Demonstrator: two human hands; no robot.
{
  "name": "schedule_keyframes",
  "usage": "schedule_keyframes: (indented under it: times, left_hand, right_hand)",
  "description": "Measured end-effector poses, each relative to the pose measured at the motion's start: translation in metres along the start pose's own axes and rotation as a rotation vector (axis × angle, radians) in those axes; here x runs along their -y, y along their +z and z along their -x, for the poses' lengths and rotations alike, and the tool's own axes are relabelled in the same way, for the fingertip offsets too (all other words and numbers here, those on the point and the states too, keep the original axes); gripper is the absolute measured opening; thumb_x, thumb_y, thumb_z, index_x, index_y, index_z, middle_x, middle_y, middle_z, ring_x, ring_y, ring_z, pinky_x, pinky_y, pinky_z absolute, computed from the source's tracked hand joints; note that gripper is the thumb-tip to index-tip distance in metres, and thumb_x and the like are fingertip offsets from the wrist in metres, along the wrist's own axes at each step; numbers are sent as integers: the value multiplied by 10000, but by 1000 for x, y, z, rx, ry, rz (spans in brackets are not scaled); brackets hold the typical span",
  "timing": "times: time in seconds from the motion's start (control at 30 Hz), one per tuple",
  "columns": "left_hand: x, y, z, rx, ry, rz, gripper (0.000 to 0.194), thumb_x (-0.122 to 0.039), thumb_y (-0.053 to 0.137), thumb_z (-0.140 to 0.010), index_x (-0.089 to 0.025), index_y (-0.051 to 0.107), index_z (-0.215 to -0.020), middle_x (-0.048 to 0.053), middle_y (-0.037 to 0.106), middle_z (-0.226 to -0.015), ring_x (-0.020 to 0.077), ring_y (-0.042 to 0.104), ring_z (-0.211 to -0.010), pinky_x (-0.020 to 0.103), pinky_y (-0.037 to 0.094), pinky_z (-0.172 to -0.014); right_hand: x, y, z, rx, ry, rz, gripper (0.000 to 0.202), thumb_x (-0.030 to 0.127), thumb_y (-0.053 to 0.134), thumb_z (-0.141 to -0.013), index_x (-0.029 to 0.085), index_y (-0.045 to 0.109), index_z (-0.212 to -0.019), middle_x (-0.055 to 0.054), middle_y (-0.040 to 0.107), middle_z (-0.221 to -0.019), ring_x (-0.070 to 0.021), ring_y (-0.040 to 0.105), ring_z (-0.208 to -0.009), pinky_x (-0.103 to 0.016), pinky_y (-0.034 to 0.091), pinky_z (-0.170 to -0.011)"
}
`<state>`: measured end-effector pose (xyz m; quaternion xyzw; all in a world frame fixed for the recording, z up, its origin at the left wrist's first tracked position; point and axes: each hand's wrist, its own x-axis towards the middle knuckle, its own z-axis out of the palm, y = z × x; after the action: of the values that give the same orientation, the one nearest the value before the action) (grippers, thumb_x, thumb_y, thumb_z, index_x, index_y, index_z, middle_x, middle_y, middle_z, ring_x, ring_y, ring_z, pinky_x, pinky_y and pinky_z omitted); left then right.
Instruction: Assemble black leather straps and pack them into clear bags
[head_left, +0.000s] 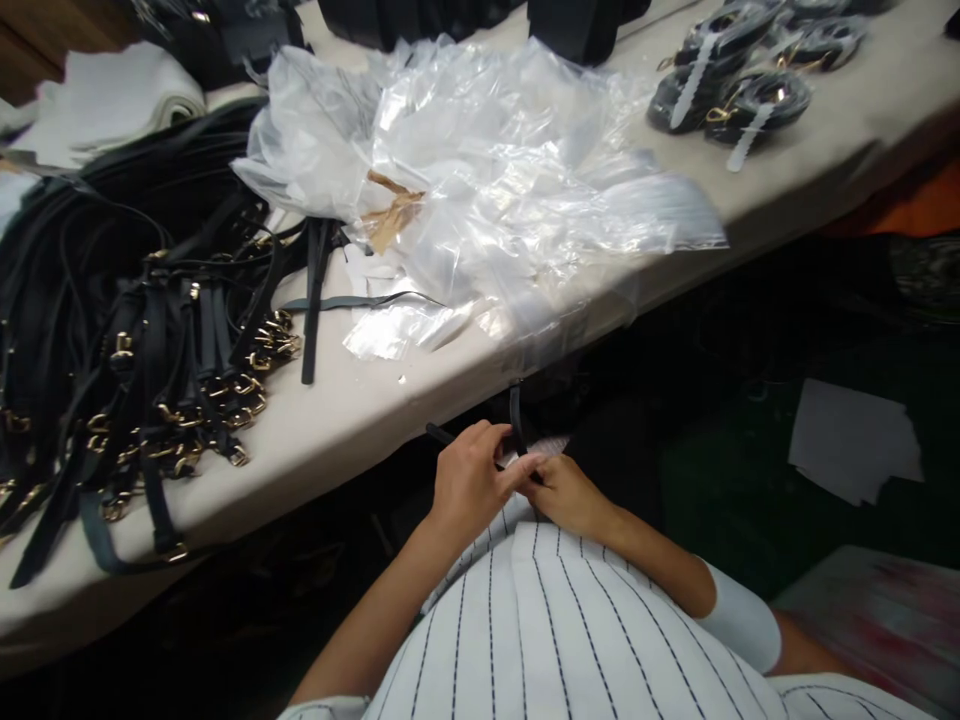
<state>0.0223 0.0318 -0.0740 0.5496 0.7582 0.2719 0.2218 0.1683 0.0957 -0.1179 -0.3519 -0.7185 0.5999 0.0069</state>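
Head view: the left hand point(466, 482) and right hand point(564, 493) meet below the surface point(360, 420) edge, both pinched on one black strap point(516, 418). Four bagged strap coils point(739, 60) lie far right; plastic bags point(480, 180) are too heaped to count.

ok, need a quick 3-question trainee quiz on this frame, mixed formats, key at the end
1. True or false: both hands are working on a black strap below the table edge.
2. What lies heaped mid-table? A) clear plastic bags B) cardboard boxes C) scissors
3. Fill in: the pile of straps at the left has ____-coloured buckles.

Key: 1 true; 2 A; 3 gold
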Motion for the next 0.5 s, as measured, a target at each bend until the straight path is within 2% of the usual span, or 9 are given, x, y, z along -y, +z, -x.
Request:
schedule_keyframes:
  times: [0.07, 0.13, 0.17, 0.23, 0.3, 0.37, 0.5]
  left_hand:
    - [-6, 10, -7, 80, -6, -1, 286, -431, 626, -824, -187, 604, -676, -9, 518, -621, 127, 465, -579, 264, 300, -547]
    - [-9, 17, -10, 102, -32, 137, 325, -387, 562, -873, -184, 556, -618, -18, 504, -593, 113, 454, -551, 257, 299, -531]
    - [-9, 18, -11, 70, -49, 228, 308, -368, 529, -894, -185, 572, -650, -19, 511, -597, 110, 467, -552, 250, 321, -534]
    - [-7, 17, -11, -67, -109, 415, 258, -362, 501, -912, -187, 613, -761, -16, 541, -611, 110, 512, -552, 237, 383, -541]
    - [-2, 14, -10, -182, -227, 598, 253, -400, 516, -902, -177, 618, -837, -14, 568, -601, 112, 545, -505, 231, 427, -502]
    - [5, 11, -8, -240, -357, 770, 283, -437, 541, -882, -164, 601, -837, -17, 578, -573, 111, 549, -442, 224, 435, -433]
    - [20, 9, 0, -347, -450, 880, 300, -444, 572, -865, -146, 595, -838, -22, 586, -570, 100, 554, -427, 203, 442, -402]
  right_hand:
    - [2, 2, 2, -64, -26, 157, 299, 307, 537, -876, 146, 657, -654, -56, 654, -639, -166, 585, -600, -267, 381, -570]
    - [1, 0, 4, -87, -45, 235, 286, 310, 510, -897, 153, 695, -745, -80, 706, -723, -187, 629, -649, -278, 406, -606]
    - [0, -4, 5, -96, -56, 262, 300, 337, 496, -912, 164, 709, -790, -79, 717, -741, -190, 637, -654, -281, 411, -612]
    - [-7, -15, 6, -130, -63, 294, 298, 369, 489, -923, 198, 729, -879, -65, 731, -774, -190, 645, -666, -281, 417, -619]
    - [-19, -28, 6, -158, -38, 291, 266, 344, 501, -912, 225, 738, -934, -48, 736, -793, -188, 647, -677, -280, 425, -622]
    - [-31, -39, 5, -167, 2, 260, 248, 295, 511, -889, 240, 740, -966, -35, 737, -811, -192, 651, -704, -279, 435, -626]
    - [-47, -47, -2, -148, 49, 173, 242, 260, 529, -847, 249, 748, -950, -19, 734, -846, -198, 651, -761, -288, 453, -658]
